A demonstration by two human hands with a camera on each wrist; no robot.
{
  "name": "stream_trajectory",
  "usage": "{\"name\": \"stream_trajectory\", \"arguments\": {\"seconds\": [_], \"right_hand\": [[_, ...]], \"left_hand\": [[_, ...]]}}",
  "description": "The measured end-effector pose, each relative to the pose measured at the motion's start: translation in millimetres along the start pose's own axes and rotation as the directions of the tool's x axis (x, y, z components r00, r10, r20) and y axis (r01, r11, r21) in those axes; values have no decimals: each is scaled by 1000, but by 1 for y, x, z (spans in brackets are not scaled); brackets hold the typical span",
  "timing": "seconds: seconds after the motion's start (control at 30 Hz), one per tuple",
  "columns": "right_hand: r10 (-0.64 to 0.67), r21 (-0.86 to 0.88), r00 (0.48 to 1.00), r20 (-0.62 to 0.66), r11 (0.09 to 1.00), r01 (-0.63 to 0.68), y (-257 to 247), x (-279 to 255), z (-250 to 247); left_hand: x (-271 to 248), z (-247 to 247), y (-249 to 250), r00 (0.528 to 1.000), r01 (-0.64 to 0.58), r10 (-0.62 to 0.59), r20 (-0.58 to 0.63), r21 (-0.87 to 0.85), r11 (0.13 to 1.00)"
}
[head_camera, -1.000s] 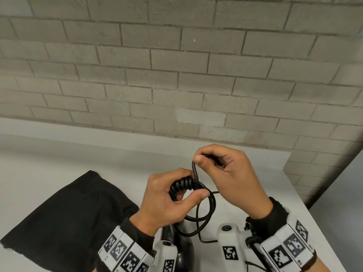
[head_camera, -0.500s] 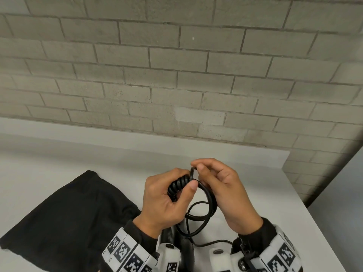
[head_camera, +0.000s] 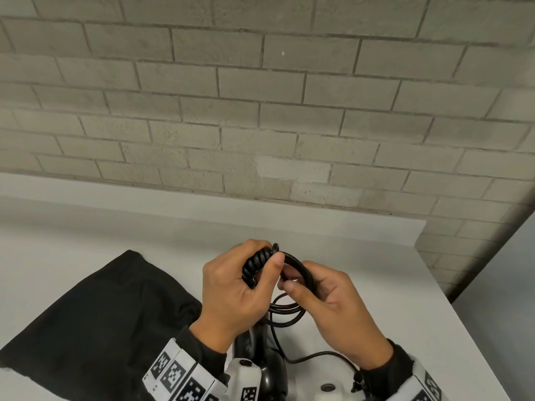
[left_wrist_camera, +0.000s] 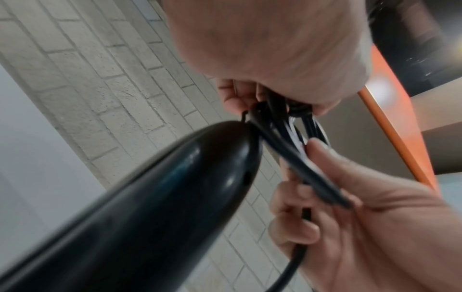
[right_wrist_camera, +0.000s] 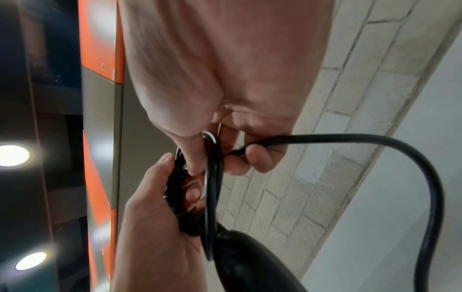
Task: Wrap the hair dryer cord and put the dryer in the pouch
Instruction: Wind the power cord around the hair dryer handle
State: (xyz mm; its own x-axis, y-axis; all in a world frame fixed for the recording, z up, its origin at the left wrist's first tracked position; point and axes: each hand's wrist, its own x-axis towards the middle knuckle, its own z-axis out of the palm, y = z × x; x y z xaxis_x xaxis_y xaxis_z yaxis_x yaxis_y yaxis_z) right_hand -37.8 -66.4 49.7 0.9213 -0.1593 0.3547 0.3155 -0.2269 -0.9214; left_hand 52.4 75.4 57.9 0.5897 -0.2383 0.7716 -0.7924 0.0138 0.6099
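Cord [head_camera: 299, 269]: black, partly bundled. Ribbed strain-relief bit sits right between the left thumb and the curled left fingers; smooth loops hang just below both sets of fingertips, and 1 loose run trails back under the right wrist.
Left hand [head_camera: 231, 287]: fingers curled round the ribbed end of the cord, thumb [head_camera: 275, 263] pressed against it from the near side, so it's properly gripping.
Right hand [head_camera: 330, 308]: fingers curled narrow, pinching the smooth cord just beside the left thumb tip. In the right wrist view the cord passes through those fingers and arcs out past them.
Hair dryer [head_camera: 265, 357]: glossy black body, directly below the left hand's fingers, mostly hidden by the wrists in the head view. In the left wrist view the cord comes out of its rounded end right at the fingertips. Can't tell if it's resting on the table or lifted.
Pouch [head_camera: 95, 316]: black fabric, lying flat on the white table [head_camera: 390, 285], off to the outer side of the left hand's knuckles, not touched by any finger.
Wall [head_camera: 260, 111]: grey brick, beyond the fingertips.
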Motion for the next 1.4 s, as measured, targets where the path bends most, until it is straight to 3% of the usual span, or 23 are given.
{"name": "stream_trajectory", "arguments": {"seconds": [0.17, 0.3, 0.47, 0.67, 0.83, 0.93, 1.0, 1.03, 1.1, 1.17, 1.23, 1.3, 1.4], "right_hand": [[24, 28, 996, 85, 999, -26, -2, 6, -13], [1, 18, 993, 116, 1000, -3, -3, 11, -19], [-22, 58, 999, 30, 998, 21, 4, 14, -17], [3, 95, 998, 61, 995, -9, 2, 13, -19], [12, 74, 997, 80, 997, -18, -3, 13, -22], [4, 36, 999, -49, 999, -3, -3, 11, -16], [-104, -117, 972, -213, 990, 80, 0, 8, -9], [-231, -290, 938, -258, 945, 153, 3, 6, -6], [-474, -674, 860, -190, 699, 237, 7, 2, -2], [-489, -858, 863, -128, 490, 150, 10, 0, 2], [-440, -896, 886, -147, 439, 69, 8, -3, 8], [-364, -854, 912, -189, 519, 30, 2, -6, 14], [-46, -555, 946, -320, 819, -148, -15, -8, 19]], "left_hand": [[4, -7, 8, 967, 200, -188, 169, -57, 978], [8, -11, 14, 929, 313, -273, 250, -138, 940], [9, -5, 17, 890, 450, -398, 221, -295, 843], [12, -6, 10, 831, 546, -456, 319, -306, 780], [12, -1, 14, 842, 535, -447, 302, -356, 766], [10, 5, 16, 847, 531, -473, 242, -385, 754], [8, 8, 16, 847, 529, -498, 187, -388, 755], [8, 10, 17, 844, 529, -513, 155, -396, 751], [8, 13, 18, 843, 518, -531, 90, -405, 754], [7, 15, 17, 854, 489, -519, 32, -391, 780], [6, 16, 16, 873, 451, -488, -11, -367, 814], [6, 17, 15, 893, 410, -448, -44, -333, 849], [5, 19, 12, 908, 373, -412, -80, -298, 879]]}}
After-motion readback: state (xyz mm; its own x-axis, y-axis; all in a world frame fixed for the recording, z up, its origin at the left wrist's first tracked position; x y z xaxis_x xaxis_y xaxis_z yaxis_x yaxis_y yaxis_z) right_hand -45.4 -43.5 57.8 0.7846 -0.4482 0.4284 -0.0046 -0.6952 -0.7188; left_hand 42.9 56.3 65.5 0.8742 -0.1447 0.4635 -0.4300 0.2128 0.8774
